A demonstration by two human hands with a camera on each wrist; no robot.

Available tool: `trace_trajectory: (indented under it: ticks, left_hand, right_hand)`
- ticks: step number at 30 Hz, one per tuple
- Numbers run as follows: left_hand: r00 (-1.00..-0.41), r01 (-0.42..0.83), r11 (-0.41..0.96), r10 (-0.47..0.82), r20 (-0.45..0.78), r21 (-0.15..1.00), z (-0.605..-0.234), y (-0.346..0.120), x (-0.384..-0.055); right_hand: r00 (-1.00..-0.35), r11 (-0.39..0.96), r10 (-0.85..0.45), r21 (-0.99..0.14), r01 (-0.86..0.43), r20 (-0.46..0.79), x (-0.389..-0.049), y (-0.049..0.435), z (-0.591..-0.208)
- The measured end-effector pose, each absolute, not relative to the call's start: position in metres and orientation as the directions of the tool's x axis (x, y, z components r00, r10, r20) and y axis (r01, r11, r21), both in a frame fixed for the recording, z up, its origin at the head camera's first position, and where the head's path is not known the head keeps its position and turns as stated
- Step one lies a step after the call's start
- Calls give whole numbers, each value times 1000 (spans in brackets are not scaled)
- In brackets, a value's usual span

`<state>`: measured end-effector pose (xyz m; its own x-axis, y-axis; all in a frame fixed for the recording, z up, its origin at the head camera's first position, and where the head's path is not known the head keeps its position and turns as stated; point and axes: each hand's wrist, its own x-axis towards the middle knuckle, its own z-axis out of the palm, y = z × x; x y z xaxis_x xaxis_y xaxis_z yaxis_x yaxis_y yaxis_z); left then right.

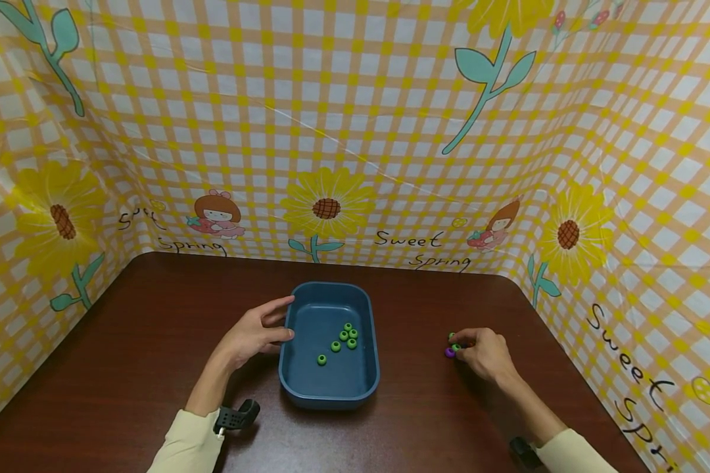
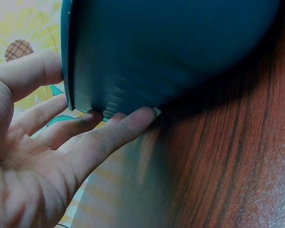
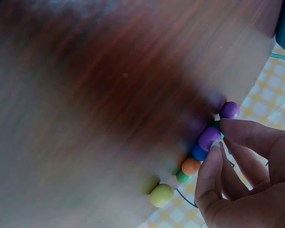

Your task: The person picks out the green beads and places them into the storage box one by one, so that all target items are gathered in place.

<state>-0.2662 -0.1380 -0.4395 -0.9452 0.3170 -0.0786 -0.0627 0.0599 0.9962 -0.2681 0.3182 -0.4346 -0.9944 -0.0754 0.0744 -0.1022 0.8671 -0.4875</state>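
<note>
A blue rectangular tray [image 1: 329, 387] stands mid-table, with several green beads [image 1: 344, 336] on its floor. At its left side, my left hand [image 1: 251, 338] touches the rim and outer wall with spread fingers [image 2: 128, 124]. To the right of the tray, my right hand [image 1: 485, 355] pinches a green bead [image 1: 456, 347] between thumb and index finger. A purple bead [image 3: 209, 138] lies against those fingertips and partly hides the green one in the right wrist view. Blue [image 3: 199, 153], orange [image 3: 190, 166] and yellow [image 3: 161, 195] beads are close by, hidden under the hand in the head view.
The dark brown wooden table [image 1: 213, 282] is bounded at the back and sides by a checked cloth [image 1: 331, 131] with sunflowers. Another purple bead [image 3: 229, 110] sits beyond the right fingertips. Each wrist wears a black strap [image 1: 236, 416].
</note>
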Motion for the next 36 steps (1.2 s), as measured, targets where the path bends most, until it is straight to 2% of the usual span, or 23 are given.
trace_trajectory:
  ticks: [20,25,36]
  left_hand:
    - [-945,-61,64,317,-78,996,-439,-138,-266]
    - [-944,-59,61,321,-75,996,-438,-139,-266]
    - [-943,-63,65,322,-81,996,-438,-138,-266]
  right_hand:
    - [-996,858,-61,-507,-85,63,-267,318,-429]
    - [-995,848,-43,-524,-86,94,-268,313,-422]
    - [-973,792,-53,-584,-177,224,-270,276,-409]
